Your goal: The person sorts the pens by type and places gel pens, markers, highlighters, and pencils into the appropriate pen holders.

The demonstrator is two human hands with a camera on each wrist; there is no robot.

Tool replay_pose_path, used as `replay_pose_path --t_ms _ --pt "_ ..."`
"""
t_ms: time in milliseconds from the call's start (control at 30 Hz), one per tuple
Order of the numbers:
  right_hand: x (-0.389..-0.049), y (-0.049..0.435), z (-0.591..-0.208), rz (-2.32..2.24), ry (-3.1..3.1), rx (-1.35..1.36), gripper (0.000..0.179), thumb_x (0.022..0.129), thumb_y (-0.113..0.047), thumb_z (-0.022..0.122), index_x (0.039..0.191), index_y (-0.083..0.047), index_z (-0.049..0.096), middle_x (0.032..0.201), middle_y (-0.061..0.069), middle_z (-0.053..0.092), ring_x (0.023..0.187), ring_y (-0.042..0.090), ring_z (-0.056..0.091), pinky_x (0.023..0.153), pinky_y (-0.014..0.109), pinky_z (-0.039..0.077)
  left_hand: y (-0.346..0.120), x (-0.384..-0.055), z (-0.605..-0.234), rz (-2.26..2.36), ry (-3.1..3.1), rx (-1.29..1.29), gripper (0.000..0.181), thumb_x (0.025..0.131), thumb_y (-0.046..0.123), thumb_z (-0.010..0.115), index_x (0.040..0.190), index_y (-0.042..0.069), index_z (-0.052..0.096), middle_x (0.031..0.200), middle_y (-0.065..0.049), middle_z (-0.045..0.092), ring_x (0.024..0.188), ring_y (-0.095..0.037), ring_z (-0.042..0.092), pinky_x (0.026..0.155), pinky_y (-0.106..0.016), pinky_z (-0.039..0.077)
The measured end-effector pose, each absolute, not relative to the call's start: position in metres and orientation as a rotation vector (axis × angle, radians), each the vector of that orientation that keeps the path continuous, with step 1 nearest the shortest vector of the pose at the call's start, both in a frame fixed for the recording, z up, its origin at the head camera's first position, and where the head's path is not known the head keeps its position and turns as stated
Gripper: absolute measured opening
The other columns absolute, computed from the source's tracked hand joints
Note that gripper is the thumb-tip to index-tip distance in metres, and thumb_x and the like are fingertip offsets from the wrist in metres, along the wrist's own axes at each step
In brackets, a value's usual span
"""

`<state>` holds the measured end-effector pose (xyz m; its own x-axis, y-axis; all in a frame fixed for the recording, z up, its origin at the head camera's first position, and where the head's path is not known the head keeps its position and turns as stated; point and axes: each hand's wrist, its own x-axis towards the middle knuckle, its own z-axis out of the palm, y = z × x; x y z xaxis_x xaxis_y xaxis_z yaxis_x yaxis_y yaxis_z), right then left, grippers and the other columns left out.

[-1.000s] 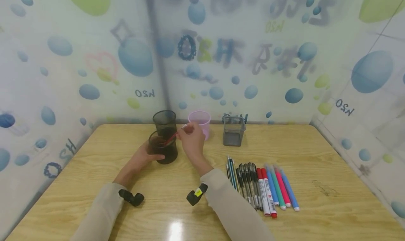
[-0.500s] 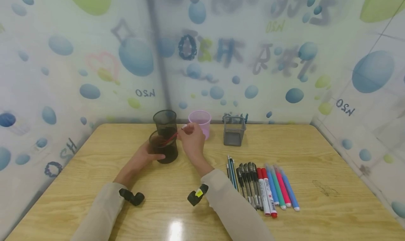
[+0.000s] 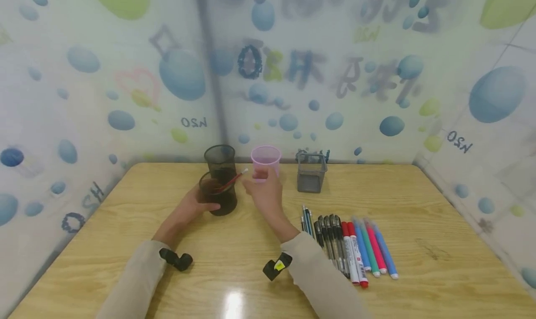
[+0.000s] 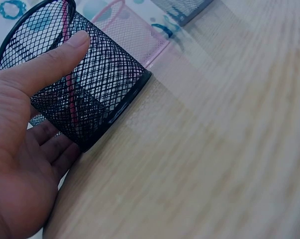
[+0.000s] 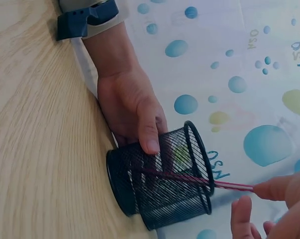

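Mesh cup [image 3: 228, 201], black, round, in grasp of left fingers [image 4: 55, 148]; slim red pencil [image 3: 231, 182] aslant inside; right fingers [image 5: 242, 211] loose.

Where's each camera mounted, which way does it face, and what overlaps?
Head: on the head, facing forward and down at the table and front black cup; left hand, right hand and sleeves show.
Left wrist: on that wrist, facing the front black cup, pink cup beyond; only the left hand shows.
Right wrist: on that wrist, facing across the red pencil toward the left hand; right fingers show at lower right.
Shared: head and right wrist both show both hands.
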<state>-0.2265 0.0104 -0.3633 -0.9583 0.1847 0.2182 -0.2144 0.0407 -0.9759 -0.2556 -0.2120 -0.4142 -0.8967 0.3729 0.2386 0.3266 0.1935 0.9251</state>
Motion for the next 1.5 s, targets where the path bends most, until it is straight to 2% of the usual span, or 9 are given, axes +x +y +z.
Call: replay_pose_path --t_ms 100,300,367,633,933,1233,1500 --pt "-0.221 0.023 -0.361 1.976 -2.056 0.029 0.040 0.079 -0.004 0.074 0.113 0.005 0.054 0.101 0.019 0.062 0.079 0.024 0.067 0.063 0.029 0.056 -0.212 -0.255 -0.413 1.862 2.376 0.677 0.068 0.077 -0.008 0.073 0.136 -0.010 0.039 0.134 -0.029 0.046 0.123 -0.033 0.044 0.097 -0.017 0.034" --pt "-0.209 0.043 -0.360 2.042 -2.031 0.071 0.033 0.086 -0.004 0.067 0.115 0.003 0.053 0.100 0.016 0.058 0.075 0.025 0.067 0.066 0.030 0.057 -0.214 -0.254 -0.414 1.875 2.369 0.662 0.066 0.077 -0.009 0.073 0.135 -0.009 0.041 0.133 -0.029 0.047 0.117 -0.016 0.049 0.096 -0.017 0.036" --pt "-0.205 0.048 -0.361 1.999 -2.077 0.076 0.032 0.087 -0.008 0.067 0.114 0.001 0.054 0.098 0.013 0.059 0.072 0.024 0.067 0.064 0.030 0.057 -0.215 -0.255 -0.415 1.880 2.366 0.666 0.066 0.077 -0.009 0.072 0.135 -0.009 0.041 0.133 -0.029 0.047 0.116 -0.014 0.050 0.096 -0.017 0.036" --pt "-0.181 0.077 -0.369 1.788 -2.327 0.071 0.029 0.089 -0.016 0.067 0.114 -0.003 0.057 0.095 0.010 0.063 0.070 0.027 0.067 0.060 0.033 0.056 -0.214 -0.255 -0.419 1.839 2.388 0.657 0.068 0.077 -0.006 0.073 0.136 -0.010 0.039 0.134 -0.029 0.046 0.122 -0.029 0.045 0.096 -0.017 0.035" --pt "-0.165 0.116 -0.377 1.695 -2.457 0.043 0.029 0.087 -0.015 0.068 0.114 -0.005 0.060 0.094 0.009 0.064 0.069 0.029 0.067 0.058 0.033 0.055 -0.220 -0.266 -0.436 1.889 2.366 0.695 0.067 0.077 -0.007 0.074 0.136 -0.006 0.042 0.133 -0.027 0.048 0.115 -0.009 0.051 0.097 -0.017 0.036" --pt "-0.147 0.144 -0.386 1.476 -2.638 0.045 0.026 0.086 -0.010 0.069 0.109 -0.001 0.061 0.088 0.006 0.065 0.062 0.014 0.062 0.053 0.029 0.051 -0.225 -0.273 -0.446 1.922 2.346 0.759 0.066 0.077 -0.006 0.075 0.136 -0.003 0.044 0.133 -0.024 0.050 0.116 -0.011 0.052 0.098 -0.021 0.039" --pt "-0.132 0.153 -0.394 1.352 -2.777 0.139 0.020 0.083 -0.005 0.072 0.102 -0.004 0.066 0.081 -0.001 0.065 0.060 0.009 0.058 0.050 0.026 0.049 -0.218 -0.269 -0.434 1.927 2.316 0.771 0.069 0.077 -0.010 0.072 0.137 -0.011 0.037 0.134 -0.030 0.046 0.116 -0.013 0.053 0.096 -0.020 0.039"
